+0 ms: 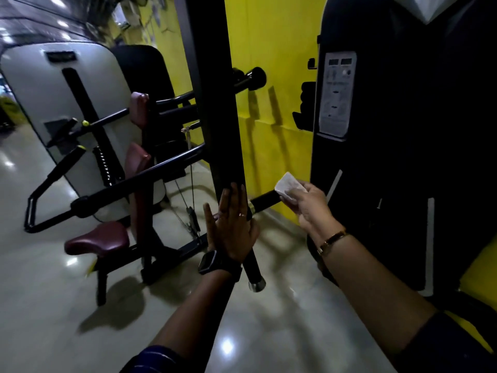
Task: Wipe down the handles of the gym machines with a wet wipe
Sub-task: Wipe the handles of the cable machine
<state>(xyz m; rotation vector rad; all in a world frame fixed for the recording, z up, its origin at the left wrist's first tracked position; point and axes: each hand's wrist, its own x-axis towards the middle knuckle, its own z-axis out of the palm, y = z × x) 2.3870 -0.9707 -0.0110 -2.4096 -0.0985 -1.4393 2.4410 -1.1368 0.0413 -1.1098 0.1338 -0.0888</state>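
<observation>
A black handle (265, 201) sticks out to the right from the foot of a black upright post (215, 103). My right hand (309, 205) holds a white wet wipe (289, 185) pressed on the handle's right end. My left hand (232, 227) lies flat with fingers straight against the post's lower end, a ring on one finger and a dark watch on the wrist. A second black handle (254, 267) with a chrome cap hangs down behind my left wrist.
A machine with maroon seat (98, 238) and pads, black arms and a white weight shroud (53, 103) stands at left. A tall black weight-stack cover (403, 130) with an instruction label stands at right. Yellow wall behind, glossy tiled floor (188, 319) below.
</observation>
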